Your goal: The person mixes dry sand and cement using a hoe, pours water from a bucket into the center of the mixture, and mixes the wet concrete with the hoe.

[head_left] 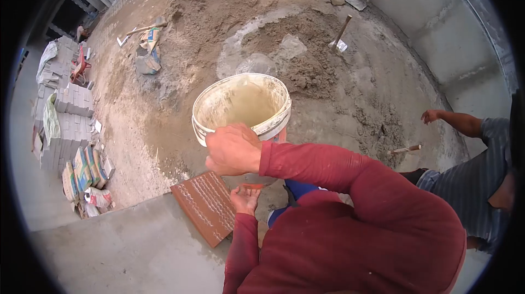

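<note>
My right hand (234,149) is closed on the near rim of a large white bucket (200,125), which is tilted with its mouth toward me. The bucket's inside is coated with pale residue, and greyish matter shows deep inside. Below it, my left hand (245,199) is palm up with its fingers spread, close to the bucket's underside; whether they touch is unclear. A reddish-brown grooved tile (205,206) lies beside my left hand on the edge of a grey concrete ledge (120,245).
Heaps of sandy mix (306,59) lie ahead, with a wooden handle (343,30) standing up. Another handle (407,149) lies at right. A co-worker in a striped shirt (465,176) is close on the right. Grey blocks (68,124) and cement bags (83,169) stand at left.
</note>
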Demonstrator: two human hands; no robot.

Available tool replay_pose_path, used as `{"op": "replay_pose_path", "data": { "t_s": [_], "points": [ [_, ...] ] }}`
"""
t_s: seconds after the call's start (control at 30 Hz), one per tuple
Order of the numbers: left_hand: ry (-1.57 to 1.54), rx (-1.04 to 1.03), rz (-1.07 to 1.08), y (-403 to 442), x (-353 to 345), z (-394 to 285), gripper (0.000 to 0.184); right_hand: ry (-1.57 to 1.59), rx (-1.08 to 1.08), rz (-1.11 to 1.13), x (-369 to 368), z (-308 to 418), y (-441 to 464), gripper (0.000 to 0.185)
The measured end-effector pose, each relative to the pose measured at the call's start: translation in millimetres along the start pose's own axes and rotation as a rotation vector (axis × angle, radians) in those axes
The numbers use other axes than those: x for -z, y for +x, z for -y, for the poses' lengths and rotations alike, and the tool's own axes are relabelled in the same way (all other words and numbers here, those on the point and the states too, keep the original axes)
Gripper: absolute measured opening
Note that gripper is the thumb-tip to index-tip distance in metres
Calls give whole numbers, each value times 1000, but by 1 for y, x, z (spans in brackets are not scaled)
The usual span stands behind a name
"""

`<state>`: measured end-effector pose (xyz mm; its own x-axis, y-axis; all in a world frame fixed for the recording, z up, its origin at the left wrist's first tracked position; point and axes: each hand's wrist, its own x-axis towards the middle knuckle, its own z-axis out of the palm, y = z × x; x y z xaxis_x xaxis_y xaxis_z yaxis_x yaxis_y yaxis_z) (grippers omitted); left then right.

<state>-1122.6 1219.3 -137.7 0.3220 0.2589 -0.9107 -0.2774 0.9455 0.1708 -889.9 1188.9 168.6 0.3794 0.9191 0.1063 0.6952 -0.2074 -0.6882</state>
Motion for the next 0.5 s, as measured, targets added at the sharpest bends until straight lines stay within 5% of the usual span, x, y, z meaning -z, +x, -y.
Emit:
{"op": "replay_pose_path", "data": {
  "t_s": [0.23,0.33,0.47,0.5],
  "points": [
    [-208,-51,139,-24,207,14,73,-86,145,274,-69,155,-84,38],
    [-370,-102,-75,-67,283,30,65,-62,142,510,-131,183,-101,39],
    [-402,-496,-53,-87,443,78,44,100,163,961,-251,205,-152,42],
    [-477,-515,-325,-90,500,105,39,106,152,1000,-284,209,-173,44]
  ]
}}
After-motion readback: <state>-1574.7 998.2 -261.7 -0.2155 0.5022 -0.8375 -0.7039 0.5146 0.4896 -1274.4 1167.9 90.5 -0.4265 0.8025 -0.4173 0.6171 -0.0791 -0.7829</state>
